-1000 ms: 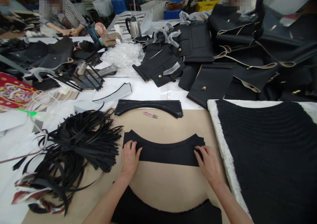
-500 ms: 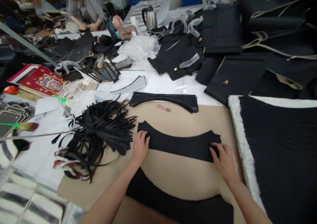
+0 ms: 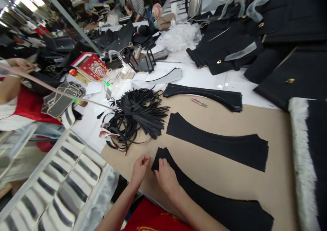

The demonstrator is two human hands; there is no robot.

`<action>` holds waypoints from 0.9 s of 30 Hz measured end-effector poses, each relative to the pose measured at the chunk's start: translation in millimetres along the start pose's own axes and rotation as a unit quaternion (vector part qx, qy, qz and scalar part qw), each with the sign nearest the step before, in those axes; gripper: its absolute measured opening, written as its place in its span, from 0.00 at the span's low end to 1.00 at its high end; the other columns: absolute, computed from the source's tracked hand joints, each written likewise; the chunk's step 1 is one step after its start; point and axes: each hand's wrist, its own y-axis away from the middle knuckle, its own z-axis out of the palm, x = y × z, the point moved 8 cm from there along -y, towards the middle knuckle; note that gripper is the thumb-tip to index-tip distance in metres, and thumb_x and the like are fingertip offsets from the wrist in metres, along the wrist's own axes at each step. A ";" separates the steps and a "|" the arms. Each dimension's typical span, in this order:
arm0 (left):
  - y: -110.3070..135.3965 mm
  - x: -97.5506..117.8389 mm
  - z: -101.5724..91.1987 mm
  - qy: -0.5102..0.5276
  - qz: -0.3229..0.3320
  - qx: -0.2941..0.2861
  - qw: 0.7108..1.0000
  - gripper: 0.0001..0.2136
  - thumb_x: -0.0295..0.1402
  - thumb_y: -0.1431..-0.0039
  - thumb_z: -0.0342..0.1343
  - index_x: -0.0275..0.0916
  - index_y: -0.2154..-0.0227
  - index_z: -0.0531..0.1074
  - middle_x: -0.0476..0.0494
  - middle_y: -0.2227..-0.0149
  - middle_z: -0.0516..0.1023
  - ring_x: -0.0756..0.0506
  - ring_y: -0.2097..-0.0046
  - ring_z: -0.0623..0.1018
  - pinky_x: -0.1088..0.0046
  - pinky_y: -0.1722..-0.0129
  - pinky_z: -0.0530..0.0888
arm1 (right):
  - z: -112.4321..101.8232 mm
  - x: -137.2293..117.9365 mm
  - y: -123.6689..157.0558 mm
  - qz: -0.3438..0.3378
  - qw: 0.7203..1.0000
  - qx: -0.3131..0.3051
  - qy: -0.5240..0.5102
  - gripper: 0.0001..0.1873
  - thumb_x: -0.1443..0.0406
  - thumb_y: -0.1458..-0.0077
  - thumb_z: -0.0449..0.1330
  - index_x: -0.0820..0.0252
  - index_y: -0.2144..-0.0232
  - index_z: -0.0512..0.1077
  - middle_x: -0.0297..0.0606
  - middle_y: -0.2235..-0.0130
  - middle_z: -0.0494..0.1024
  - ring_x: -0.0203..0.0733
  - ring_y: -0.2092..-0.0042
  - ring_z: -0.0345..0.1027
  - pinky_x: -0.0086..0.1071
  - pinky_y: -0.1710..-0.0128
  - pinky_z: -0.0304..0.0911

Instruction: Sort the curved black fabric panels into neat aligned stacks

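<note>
Two curved black fabric pieces lie on a tan board (image 3: 230, 176). The upper curved piece (image 3: 219, 142) lies flat with no hand on it. Both hands are at the left tip of the lower curved piece (image 3: 219, 203), near the table's front edge. My right hand (image 3: 166, 176) presses on that tip with the fingers bent. My left hand (image 3: 140, 168) sits just left of the tip, its fingers pinched together at the fabric's edge. What the pinch holds is too small to make out.
A bundle of black strips (image 3: 135, 117) lies left of the board. A stack of curved black pieces (image 3: 209, 96) and small pink snips (image 3: 199, 102) lie behind. A white-edged black quilted panel (image 3: 306, 156) is at right. Black bag parts cover the far table. Another person's arm (image 3: 12, 84) is at left.
Both hands left the upper curved piece and came down and left to the tip of the lower piece. The view swung left and tilted.
</note>
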 end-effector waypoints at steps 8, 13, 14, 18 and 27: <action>14.8 -36.2 -14.2 0.074 -0.061 -0.029 0.995 0.14 0.44 0.54 0.57 0.38 0.73 0.72 0.48 0.76 0.74 0.47 0.72 0.72 0.71 0.70 0.69 | 20.0 -3.9 -17.0 0.049 0.995 0.002 0.093 0.16 0.79 0.42 0.44 0.65 0.58 0.67 0.52 0.58 0.74 0.46 0.60 0.74 0.36 0.65 0.71; 11.2 -20.3 9.0 0.092 -0.048 -0.080 0.991 0.15 0.44 0.54 0.59 0.37 0.70 0.74 0.47 0.72 0.76 0.46 0.68 0.73 0.70 0.64 0.71 | 22.8 5.6 -12.9 0.059 0.997 0.007 0.047 0.16 0.77 0.42 0.43 0.64 0.58 0.67 0.50 0.57 0.74 0.47 0.60 0.74 0.38 0.64 0.71; 11.3 -15.1 13.9 0.097 -0.047 -0.090 0.990 0.15 0.45 0.53 0.59 0.36 0.69 0.74 0.47 0.72 0.76 0.46 0.68 0.74 0.70 0.63 0.71 | 21.4 8.2 -10.8 0.063 0.997 0.012 0.029 0.16 0.77 0.42 0.43 0.65 0.57 0.67 0.50 0.58 0.74 0.47 0.60 0.74 0.39 0.64 0.70; 11.5 7.8 27.6 0.103 -0.033 -0.098 0.989 0.16 0.44 0.54 0.59 0.36 0.68 0.75 0.45 0.69 0.78 0.45 0.65 0.75 0.68 0.60 0.72 | 11.2 21.7 2.0 0.073 0.994 0.050 -0.066 0.13 0.73 0.41 0.44 0.63 0.59 0.67 0.47 0.61 0.75 0.47 0.63 0.73 0.40 0.64 0.68; 18.2 22.0 74.9 0.065 -0.010 -0.232 0.970 0.21 0.44 0.47 0.50 0.35 0.56 0.72 0.37 0.62 0.80 0.43 0.61 0.79 0.65 0.61 0.75 | -22.4 92.4 53.7 0.067 0.896 0.221 -0.378 0.10 0.59 0.43 0.47 0.56 0.72 0.63 0.31 0.73 0.68 0.37 0.70 0.63 0.30 0.69 0.63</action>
